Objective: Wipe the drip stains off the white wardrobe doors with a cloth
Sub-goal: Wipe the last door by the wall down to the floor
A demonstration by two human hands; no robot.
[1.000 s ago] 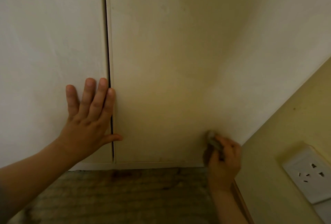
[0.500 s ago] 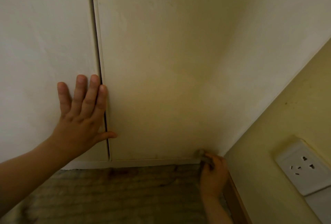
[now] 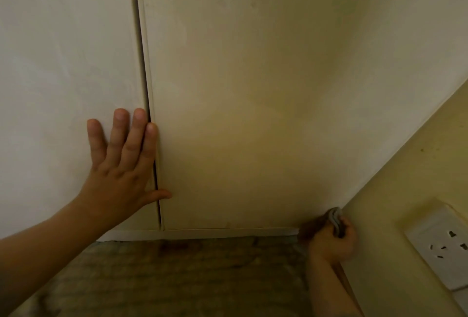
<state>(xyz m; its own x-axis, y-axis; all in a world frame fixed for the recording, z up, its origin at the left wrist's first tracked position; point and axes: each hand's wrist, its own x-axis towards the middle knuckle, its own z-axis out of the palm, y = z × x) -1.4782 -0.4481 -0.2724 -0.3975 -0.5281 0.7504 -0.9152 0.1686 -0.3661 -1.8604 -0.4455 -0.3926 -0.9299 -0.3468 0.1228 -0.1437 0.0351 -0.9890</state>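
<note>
The crumpled grey cloth [image 3: 335, 220] gripped in the right hand [image 3: 331, 240] has been swept to the white wardrobe door's [image 3: 253, 114] five-o'clock corner, ending that pass. The left hand [image 3: 119, 177] is kept flat.

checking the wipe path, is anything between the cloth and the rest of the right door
Nothing visible does. The right hand grips the cloth at the bottom corner of the right door, beside the yellow wall; the left hand lies flat over the door seam.

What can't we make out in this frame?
Head view:
- right door: drip stains lost in the dim yellowish light.
- cloth: mostly buried in the right hand grip; only a grey fold shows.
- wall socket: cut off by the right edge.
- left door: cut off left and top.
</note>
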